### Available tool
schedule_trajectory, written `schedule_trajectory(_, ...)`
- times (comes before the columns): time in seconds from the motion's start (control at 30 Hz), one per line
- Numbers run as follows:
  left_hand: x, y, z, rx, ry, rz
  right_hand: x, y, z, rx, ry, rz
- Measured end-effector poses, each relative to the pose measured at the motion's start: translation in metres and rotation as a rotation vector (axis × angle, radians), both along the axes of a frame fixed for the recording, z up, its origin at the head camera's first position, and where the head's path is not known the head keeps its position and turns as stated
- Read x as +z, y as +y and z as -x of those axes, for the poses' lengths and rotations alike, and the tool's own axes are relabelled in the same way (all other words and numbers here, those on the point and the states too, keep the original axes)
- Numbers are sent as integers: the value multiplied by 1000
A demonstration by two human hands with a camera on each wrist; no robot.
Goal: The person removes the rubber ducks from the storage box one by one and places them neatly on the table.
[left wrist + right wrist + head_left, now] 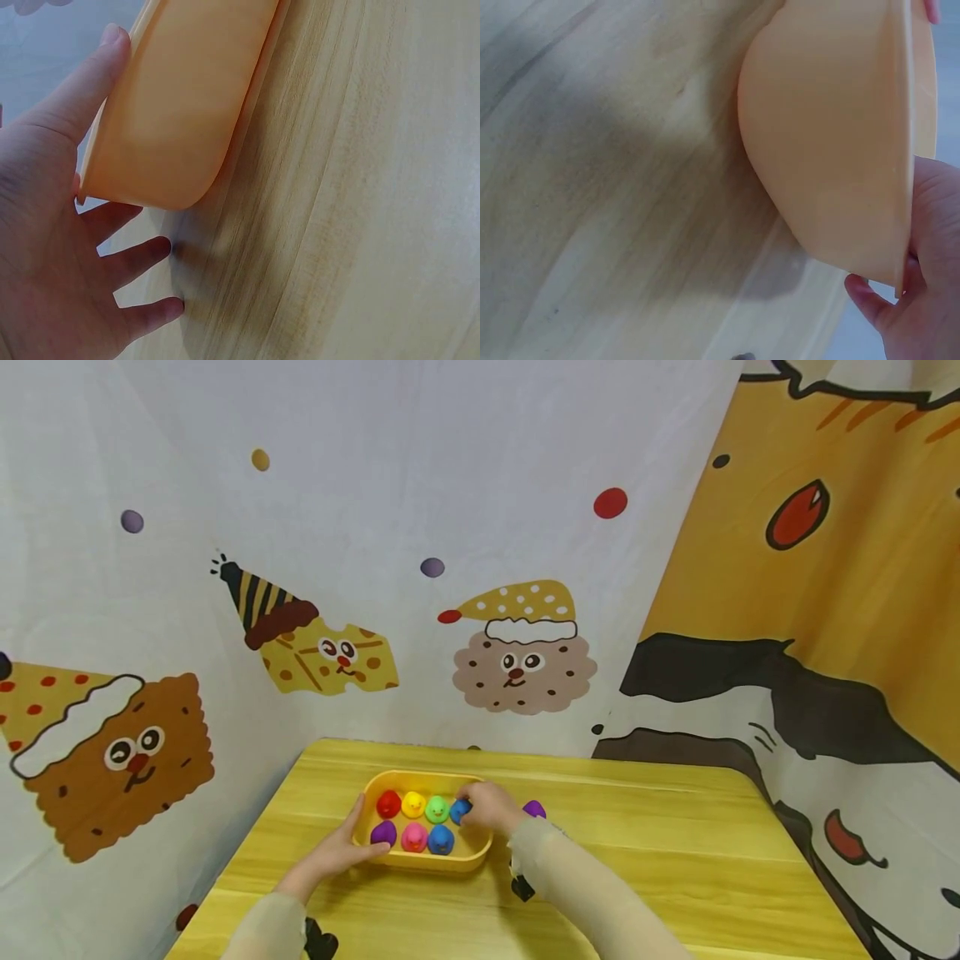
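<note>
Cartoon-print cloth (pixel 360 510) behind a yellow wood-grain table (pixel 637 868).

No label, brand or number can be read. Small dark marks (pixel 559 830) near the cuff of the right sleeve (pixel 600 889) are too tiny to tell whether they are lettering.

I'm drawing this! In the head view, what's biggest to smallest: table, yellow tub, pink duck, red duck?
1. Table
2. Yellow tub
3. Pink duck and red duck: they look nearly alike, so unranked.
</note>
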State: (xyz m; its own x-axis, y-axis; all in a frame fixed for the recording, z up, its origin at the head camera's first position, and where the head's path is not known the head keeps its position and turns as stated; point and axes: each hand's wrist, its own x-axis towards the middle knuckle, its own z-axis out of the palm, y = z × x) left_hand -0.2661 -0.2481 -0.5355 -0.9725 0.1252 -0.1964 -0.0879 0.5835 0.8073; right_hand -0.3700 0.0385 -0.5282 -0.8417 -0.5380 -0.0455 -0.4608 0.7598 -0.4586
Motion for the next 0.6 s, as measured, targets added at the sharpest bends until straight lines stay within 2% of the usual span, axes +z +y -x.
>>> schedule_trajectory(0.27, 1, 1, 0, 5, -13, 3, -4, 1, 1, 5, 50, -13)
schedule_trajectory(0.6, -1, 0, 0, -7, -3, 5, 3, 2, 0, 21, 26, 50)
